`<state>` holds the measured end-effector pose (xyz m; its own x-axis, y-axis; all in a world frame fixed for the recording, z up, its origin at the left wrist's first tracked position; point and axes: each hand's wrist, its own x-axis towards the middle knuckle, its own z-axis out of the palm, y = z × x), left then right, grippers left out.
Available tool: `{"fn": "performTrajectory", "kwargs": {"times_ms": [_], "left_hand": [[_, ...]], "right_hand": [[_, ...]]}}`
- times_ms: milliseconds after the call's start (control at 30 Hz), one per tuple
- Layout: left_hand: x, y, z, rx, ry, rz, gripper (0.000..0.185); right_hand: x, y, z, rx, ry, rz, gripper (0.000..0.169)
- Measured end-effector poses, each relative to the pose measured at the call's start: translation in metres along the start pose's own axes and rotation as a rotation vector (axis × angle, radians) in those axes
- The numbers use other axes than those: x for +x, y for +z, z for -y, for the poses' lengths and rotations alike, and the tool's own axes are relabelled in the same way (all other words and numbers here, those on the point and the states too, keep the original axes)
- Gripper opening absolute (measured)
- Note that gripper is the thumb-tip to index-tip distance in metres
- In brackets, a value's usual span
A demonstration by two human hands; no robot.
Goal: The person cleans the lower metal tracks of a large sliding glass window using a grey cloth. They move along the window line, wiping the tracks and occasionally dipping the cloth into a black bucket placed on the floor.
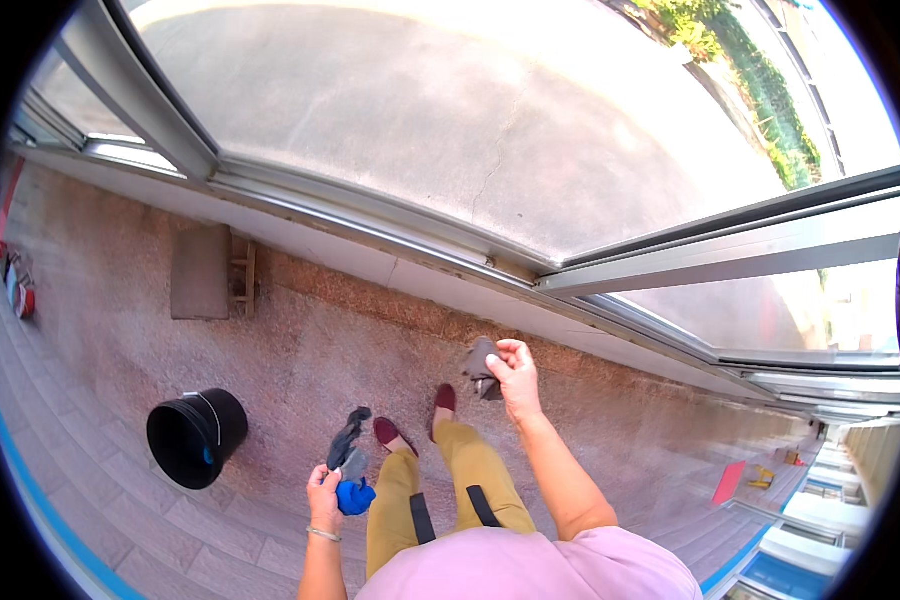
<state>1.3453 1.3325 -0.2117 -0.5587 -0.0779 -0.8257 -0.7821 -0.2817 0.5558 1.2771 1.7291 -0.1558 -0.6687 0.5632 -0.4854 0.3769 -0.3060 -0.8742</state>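
Pinched in my left hand are a dark grey cloth and a bright blue cloth, with a lighter grey piece hanging between them. My right hand grips a crumpled brown-grey cloth between thumb and fingers, out in front of my right leg. Both cloths hang above the floor beside my feet. Ahead of me runs the aluminium sill track of a sliding window, apart from both hands.
A black bucket with a wire handle stands on the left, something blue inside it. Against the low wall sits a bench with a wooden frame beside it. Sliding window frames jut at right. Far right lies a red board near a yellow stool.
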Motion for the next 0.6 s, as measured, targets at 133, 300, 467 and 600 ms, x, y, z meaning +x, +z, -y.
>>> {"fn": "performTrajectory", "kwargs": {"times_ms": [133, 300, 467, 600], "left_hand": [[0.009, 0.004, -0.072, 0.128, 0.036, 0.026, 0.008], [0.012, 0.051, -0.132, 0.151, 0.095, 0.179, 0.01], [0.025, 0.072, -0.165, 0.169, 0.038, 0.266, 0.009], [0.03, 0.083, -0.193, 0.224, -0.039, 0.321, 0.008]], "right_hand": [[0.016, 0.001, 0.036, 0.177, -0.089, -0.159, 0.023], [0.044, 0.024, 0.065, -0.17, -0.42, -0.471, 0.036], [0.071, 0.056, 0.072, -0.658, -0.402, -0.706, 0.049], [0.112, 0.054, 0.029, -1.075, -0.226, -0.654, 0.046]]}}
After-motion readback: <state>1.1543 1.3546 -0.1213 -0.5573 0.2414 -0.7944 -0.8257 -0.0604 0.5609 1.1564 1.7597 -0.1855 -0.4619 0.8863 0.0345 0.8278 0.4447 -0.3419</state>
